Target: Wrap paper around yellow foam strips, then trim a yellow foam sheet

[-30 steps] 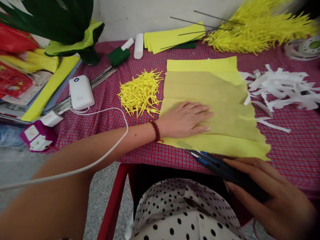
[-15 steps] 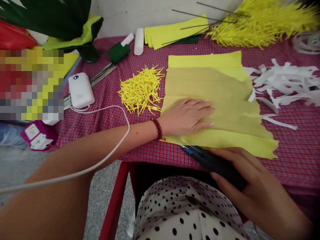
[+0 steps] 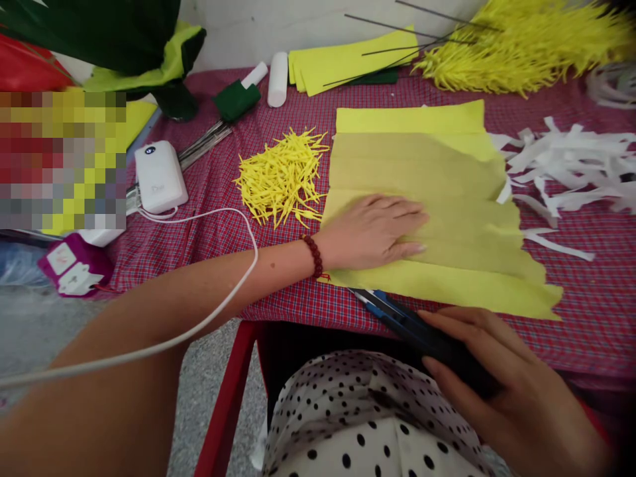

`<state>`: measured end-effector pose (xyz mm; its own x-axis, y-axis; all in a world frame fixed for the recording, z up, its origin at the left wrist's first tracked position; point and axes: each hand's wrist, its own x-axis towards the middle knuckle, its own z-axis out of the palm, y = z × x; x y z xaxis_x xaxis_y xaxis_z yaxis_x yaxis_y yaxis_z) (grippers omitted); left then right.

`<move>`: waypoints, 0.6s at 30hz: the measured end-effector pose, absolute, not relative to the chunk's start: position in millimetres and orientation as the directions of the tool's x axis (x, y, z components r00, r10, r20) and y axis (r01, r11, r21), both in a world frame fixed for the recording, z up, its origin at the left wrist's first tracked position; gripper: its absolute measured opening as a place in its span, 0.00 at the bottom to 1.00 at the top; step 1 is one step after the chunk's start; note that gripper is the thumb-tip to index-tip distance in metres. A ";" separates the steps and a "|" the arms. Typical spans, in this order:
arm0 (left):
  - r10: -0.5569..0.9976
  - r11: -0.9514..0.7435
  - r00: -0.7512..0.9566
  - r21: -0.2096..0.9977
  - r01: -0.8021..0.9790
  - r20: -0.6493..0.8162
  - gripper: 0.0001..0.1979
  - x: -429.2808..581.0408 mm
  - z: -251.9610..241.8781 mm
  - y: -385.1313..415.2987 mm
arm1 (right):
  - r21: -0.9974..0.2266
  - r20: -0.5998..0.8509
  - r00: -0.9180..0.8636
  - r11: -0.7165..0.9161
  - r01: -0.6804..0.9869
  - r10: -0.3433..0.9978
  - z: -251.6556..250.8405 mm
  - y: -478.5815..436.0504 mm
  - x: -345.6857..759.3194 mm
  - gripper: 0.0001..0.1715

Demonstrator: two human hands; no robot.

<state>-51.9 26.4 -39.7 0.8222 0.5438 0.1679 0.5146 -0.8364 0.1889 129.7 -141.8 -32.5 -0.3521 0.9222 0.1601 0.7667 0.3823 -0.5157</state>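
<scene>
My left hand [image 3: 375, 232] lies flat, palm down, on the left part of a yellow sheet [image 3: 422, 172] that looks layered, with a ragged right edge. A dark red bead bracelet [image 3: 313, 256] circles the wrist. Near the table's front edge, my right hand [image 3: 501, 377] grips a black and blue tool [image 3: 422, 331], perhaps a cutter or scissors, its tip just under the sheet's lower left edge. Left of the sheet sits a pile of thin yellow twisted pieces [image 3: 283, 177].
White strips [image 3: 576, 165] lie at right. Yellow strips [image 3: 352, 59], thin wires and a fluffy yellow bundle [image 3: 521, 46] are at the back. A white power bank [image 3: 159, 177] sits at left, its cable [image 3: 218, 311] crossing over my left forearm.
My right hand and the tool have shifted slightly down and right. The sheet's lower right corner has spread a little to the right. My left hand stays in place.
</scene>
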 end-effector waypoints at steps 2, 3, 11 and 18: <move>0.544 -0.837 0.822 0.183 0.516 0.169 0.28 -52.1 -39.5 26.0 | -0.537 0.164 -0.352 0.383 0.751 0.921 -30.4 -136.2 124.3 0.18; 0.545 -0.837 0.821 0.181 0.517 0.170 0.28 -52.3 -39.2 25.7 | -0.549 0.163 -0.357 0.385 0.742 0.920 -29.6 -133.4 121.3 0.18; 0.554 -0.829 0.819 0.194 0.525 0.149 0.29 -53.3 -34.5 23.3 | -0.568 0.149 -0.396 0.407 0.716 0.906 -29.6 -129.2 112.1 0.20; 0.548 -0.834 0.818 0.194 0.517 0.173 0.25 -51.9 -35.8 23.0 | -0.540 0.165 -0.361 0.391 0.746 0.918 -32.6 -139.9 123.5 0.18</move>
<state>-51.9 23.0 -35.8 0.8184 0.5480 0.1730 0.5172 -0.8336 0.1938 123.5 -139.9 -32.6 -0.3611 0.9177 0.1655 0.7457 0.3908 -0.5397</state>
